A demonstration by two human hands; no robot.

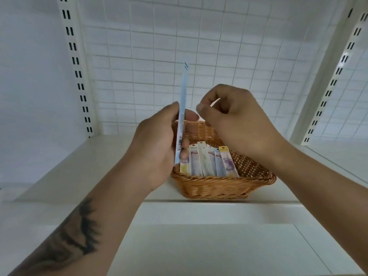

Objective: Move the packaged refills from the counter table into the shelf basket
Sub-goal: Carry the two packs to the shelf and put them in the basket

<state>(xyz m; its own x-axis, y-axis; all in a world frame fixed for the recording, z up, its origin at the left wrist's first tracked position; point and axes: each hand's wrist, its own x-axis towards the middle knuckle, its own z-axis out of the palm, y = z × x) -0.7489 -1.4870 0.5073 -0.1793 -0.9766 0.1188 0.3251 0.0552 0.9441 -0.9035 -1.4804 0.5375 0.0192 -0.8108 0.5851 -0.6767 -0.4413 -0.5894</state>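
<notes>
The person stands at a white shelf (79,166) backed by a white wire grid panel (199,56), both arms reaching over a shallow woven wicker basket (219,188) that sits near the shelf's front edge. The left hand (157,148) pinches a long, slim pale-blue packaged refill (183,92) between thumb and curled fingers, gripping it low, near the barcode end, so that most of the packet stands upright above the basket's left rim. I judge it is held edge-on and vertical like this so it can be slid down beside the others rather than dropped flat across them.

In the basket, a row of flat refill packets in yellow, white, blue and lilac (209,160) leans side by side against the front wall, towards the left corner; the right part of the basket floor shows bare weave. That neat standing row is likely why each new packet is brought in upright.

The right hand (235,120) hovers above the back of the basket, fingers loosely curled, thumb close to the fingertips; I see nothing in it, though the inside of the curl is hidden. It seems poised to steady or guide the packet.

The counter table is out of view, so how many refills are left I cannot tell.
</notes>
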